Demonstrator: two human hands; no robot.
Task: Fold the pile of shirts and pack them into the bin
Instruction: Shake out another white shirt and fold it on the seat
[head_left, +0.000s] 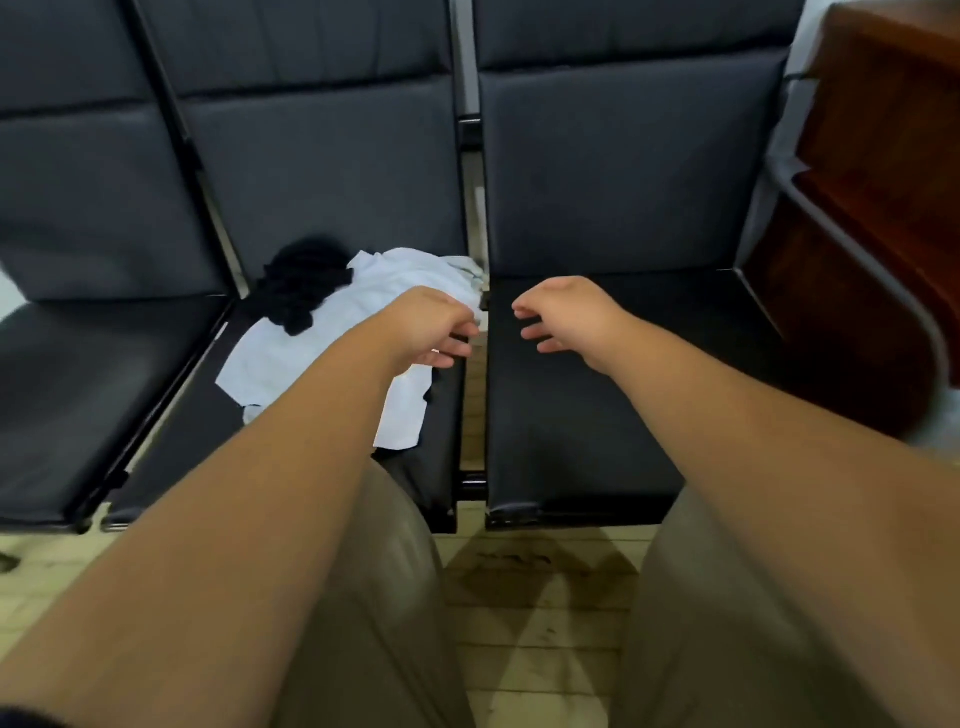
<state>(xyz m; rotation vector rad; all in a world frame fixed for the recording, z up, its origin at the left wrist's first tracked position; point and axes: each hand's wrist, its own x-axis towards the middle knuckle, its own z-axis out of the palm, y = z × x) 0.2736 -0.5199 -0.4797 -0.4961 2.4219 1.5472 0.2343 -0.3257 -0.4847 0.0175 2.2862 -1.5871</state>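
A white shirt lies crumpled on the middle black seat, with a black garment bunched on its far left part. My left hand hovers over the white shirt's right edge, fingers loosely curled and holding nothing. My right hand hangs over the right-hand seat, fingers loosely curled and empty. No bin is in view.
A row of black padded seats with tall backrests fills the view; a third seat is at the left. A dark wooden cabinet stands at the right behind a metal armrest. Tiled floor and my trousered knees are below.
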